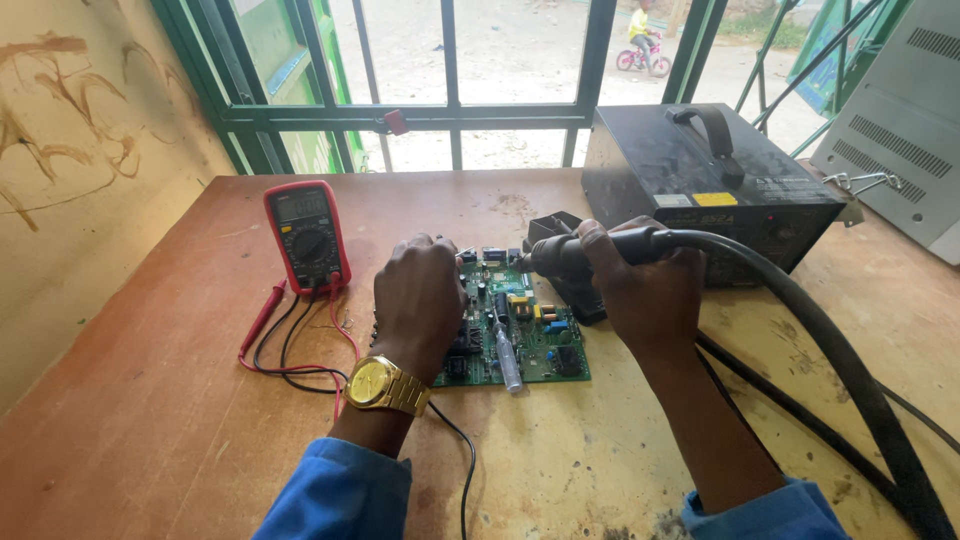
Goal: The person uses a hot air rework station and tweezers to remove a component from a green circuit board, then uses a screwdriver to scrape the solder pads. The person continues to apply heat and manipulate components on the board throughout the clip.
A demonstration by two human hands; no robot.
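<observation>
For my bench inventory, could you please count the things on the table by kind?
Multimeter: 1
Circuit board: 1
Hot-air handpiece, in the right hand: 1
Black station box: 1
Screwdriver: 1
Total: 5
The left hand rests on the board.

- Left hand (pixel 418 300) rests on green circuit board (pixel 520 325), lying on counter (pixel 150 400).
- Right hand (pixel 645 290) grips black hot-air handpiece (pixel 560 255) above board.
- Red multimeter (pixel 307 235) nearby.
</observation>
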